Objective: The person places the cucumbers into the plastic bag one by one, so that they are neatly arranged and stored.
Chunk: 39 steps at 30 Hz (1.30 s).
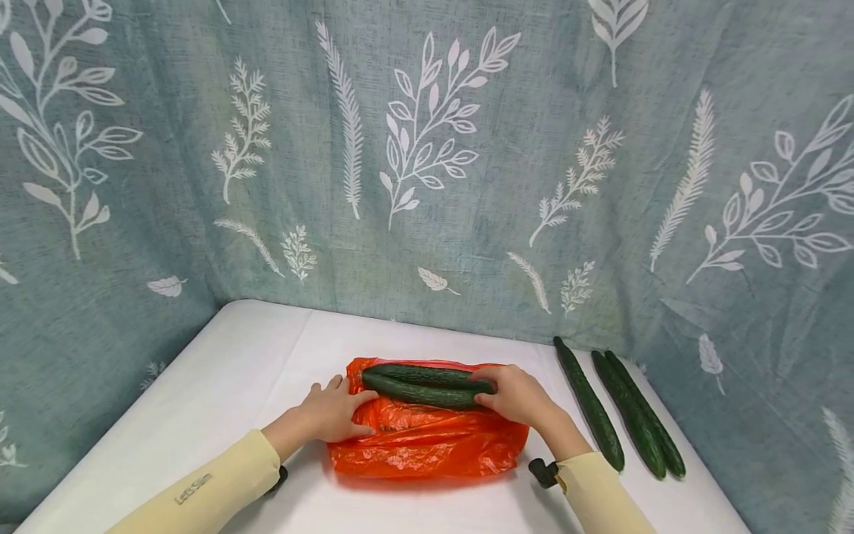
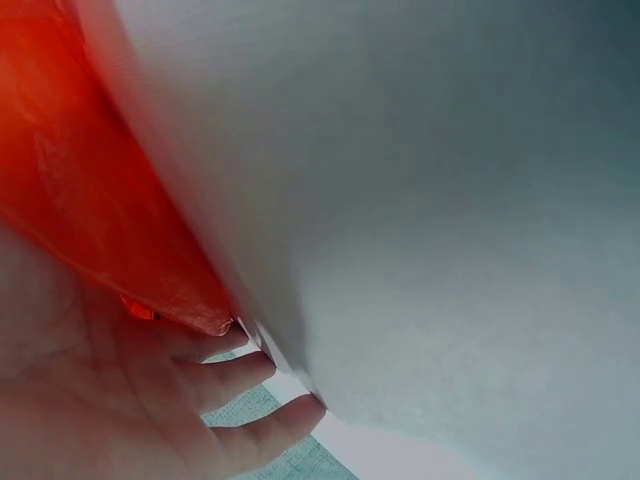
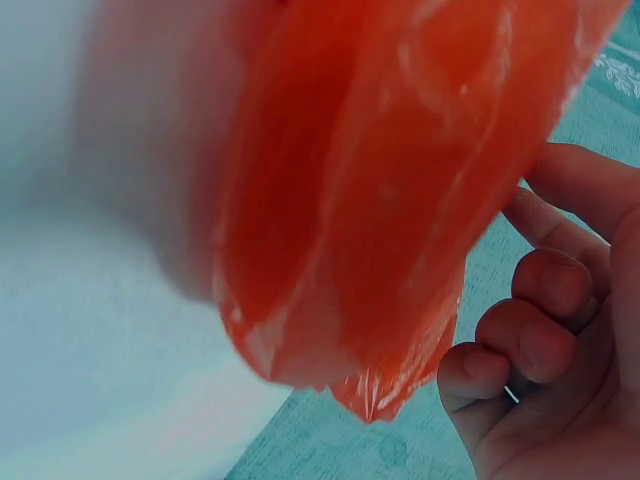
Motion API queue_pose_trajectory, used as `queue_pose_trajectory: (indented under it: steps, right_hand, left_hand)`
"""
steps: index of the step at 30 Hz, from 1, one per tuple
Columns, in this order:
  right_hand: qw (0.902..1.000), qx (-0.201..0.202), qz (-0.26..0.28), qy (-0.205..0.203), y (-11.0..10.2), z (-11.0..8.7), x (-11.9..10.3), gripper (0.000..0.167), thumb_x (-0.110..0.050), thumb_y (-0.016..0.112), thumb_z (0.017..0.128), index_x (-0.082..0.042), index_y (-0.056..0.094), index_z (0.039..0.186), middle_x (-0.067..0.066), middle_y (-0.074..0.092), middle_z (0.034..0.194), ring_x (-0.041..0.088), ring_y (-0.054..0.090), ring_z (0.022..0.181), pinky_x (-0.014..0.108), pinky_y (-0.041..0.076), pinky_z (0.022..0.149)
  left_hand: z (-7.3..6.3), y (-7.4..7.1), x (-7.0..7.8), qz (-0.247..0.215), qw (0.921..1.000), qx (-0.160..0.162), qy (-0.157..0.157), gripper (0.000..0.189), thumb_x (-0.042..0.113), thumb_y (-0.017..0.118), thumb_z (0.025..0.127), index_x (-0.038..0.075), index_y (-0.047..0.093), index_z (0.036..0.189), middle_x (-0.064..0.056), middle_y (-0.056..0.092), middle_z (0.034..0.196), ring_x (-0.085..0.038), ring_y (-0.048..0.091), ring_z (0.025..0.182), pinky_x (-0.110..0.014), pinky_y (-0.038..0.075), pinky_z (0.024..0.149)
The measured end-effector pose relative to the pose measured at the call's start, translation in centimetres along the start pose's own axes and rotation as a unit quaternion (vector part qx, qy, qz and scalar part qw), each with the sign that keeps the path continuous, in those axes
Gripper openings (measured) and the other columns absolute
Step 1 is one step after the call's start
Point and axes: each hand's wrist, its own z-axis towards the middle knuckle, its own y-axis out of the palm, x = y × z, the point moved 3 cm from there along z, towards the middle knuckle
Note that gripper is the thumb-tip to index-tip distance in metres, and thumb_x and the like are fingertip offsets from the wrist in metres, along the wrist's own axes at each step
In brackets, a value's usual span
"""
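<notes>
Two dark green cucumbers, a far one and a near one, lie side by side in the opening of an orange-red plastic bag. My right hand grips their right ends, forefinger over the far one and thumb at the near one, hiding the tips. Its other fingers are curled beside the bag in the right wrist view. At the bag's left edge rests my left hand, fingers spread and thumb on the plastic. In the left wrist view its fingers extend past the bag's corner.
Three more cucumbers lie on the right of the white table: a single one and, farther right, a left one against a right one. A patterned blue-green curtain rises behind and beside the table.
</notes>
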Motion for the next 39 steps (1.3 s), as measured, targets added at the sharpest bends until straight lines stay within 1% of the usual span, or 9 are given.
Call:
queue_pose_trajectory:
  steps: [3, 6, 11, 15, 21, 28, 34, 39]
  right_hand:
    - [0.9998, -0.002, 0.016, 0.009, -0.4, -0.2, 0.5, 0.034, -0.026, 0.079, 0.089, -0.020, 0.073, 0.122, -0.005, 0.055, 0.066, 0.013, 0.045, 0.059, 0.030, 0.036, 0.055]
    - [0.9997, 0.000, 0.019, 0.017, -0.6, -0.4, 1.0, 0.033, -0.026, 0.077, 0.090, -0.019, 0.072, 0.122, -0.006, 0.056, 0.067, 0.013, 0.046, 0.059, 0.030, 0.037, 0.056]
    - [0.9994, 0.007, 0.027, 0.019, -1.0, -0.7, 1.6, 0.031, -0.024, 0.076, 0.091, -0.017, 0.073, 0.121, -0.006, 0.058, 0.070, 0.013, 0.047, 0.061, 0.030, 0.038, 0.058]
    - [0.9991, 0.015, 0.032, 0.022, -1.3, -1.0, 2.1, 0.032, -0.022, 0.076, 0.091, -0.016, 0.073, 0.122, -0.004, 0.057, 0.069, 0.013, 0.046, 0.060, 0.029, 0.037, 0.057]
    - [0.9982, 0.030, 0.042, 0.031, -1.8, -1.4, 3.1, 0.031, -0.022, 0.075, 0.092, -0.015, 0.073, 0.122, -0.003, 0.052, 0.063, 0.012, 0.044, 0.056, 0.028, 0.035, 0.055]
    - [0.9974, 0.034, 0.056, 0.032, -1.9, -1.8, 3.9, 0.030, -0.021, 0.074, 0.092, -0.013, 0.073, 0.121, -0.005, 0.057, 0.067, 0.011, 0.047, 0.058, 0.028, 0.039, 0.057]
    - [0.9963, 0.047, 0.063, 0.034, -2.0, -1.8, 4.7, 0.027, -0.021, 0.074, 0.092, -0.014, 0.074, 0.118, -0.003, 0.051, 0.060, 0.010, 0.042, 0.051, 0.026, 0.033, 0.051]
    - [0.9955, 0.054, 0.061, 0.048, -2.3, -2.0, 5.3, 0.025, -0.022, 0.073, 0.093, -0.014, 0.075, 0.116, -0.002, 0.049, 0.060, 0.011, 0.041, 0.052, 0.026, 0.032, 0.050]
  left_hand:
    - [0.0, 0.0, 0.1, 0.001, 1.0000, 0.000, 0.000, 0.069, 0.063, 0.065, 0.088, 0.029, 0.052, 0.147, -0.028, 0.044, 0.148, -0.047, 0.037, 0.141, -0.070, 0.033, 0.105]
    - [0.0, 0.1, 0.1, 0.003, 1.0000, 0.002, 0.000, 0.069, 0.063, 0.065, 0.088, 0.030, 0.052, 0.147, -0.028, 0.045, 0.148, -0.047, 0.037, 0.141, -0.070, 0.034, 0.105]
    - [0.0, 0.2, 0.1, 0.006, 1.0000, 0.005, -0.003, 0.069, 0.064, 0.065, 0.088, 0.030, 0.053, 0.147, -0.028, 0.046, 0.147, -0.046, 0.038, 0.141, -0.070, 0.034, 0.104]
    - [0.0, 0.2, 0.0, 0.006, 1.0000, 0.005, -0.001, 0.069, 0.064, 0.065, 0.088, 0.030, 0.053, 0.147, -0.028, 0.046, 0.147, -0.047, 0.038, 0.140, -0.070, 0.034, 0.104]
    - [0.2, 0.2, 0.0, 0.004, 1.0000, 0.003, 0.001, 0.070, 0.064, 0.065, 0.088, 0.029, 0.052, 0.147, -0.029, 0.045, 0.147, -0.047, 0.038, 0.140, -0.071, 0.034, 0.104]
    - [0.1, 0.3, 0.0, -0.004, 1.0000, -0.002, 0.000, 0.070, 0.063, 0.065, 0.088, 0.028, 0.052, 0.147, -0.030, 0.044, 0.148, -0.049, 0.037, 0.141, -0.072, 0.033, 0.104]
    - [0.1, 0.3, 0.0, -0.002, 1.0000, 0.001, -0.003, 0.070, 0.063, 0.066, 0.088, 0.029, 0.052, 0.147, -0.029, 0.044, 0.149, -0.048, 0.037, 0.141, -0.072, 0.032, 0.105]
    - [0.2, 0.2, 0.0, -0.002, 1.0000, 0.001, -0.001, 0.070, 0.063, 0.066, 0.087, 0.028, 0.052, 0.147, -0.029, 0.044, 0.148, -0.048, 0.037, 0.141, -0.072, 0.033, 0.105]
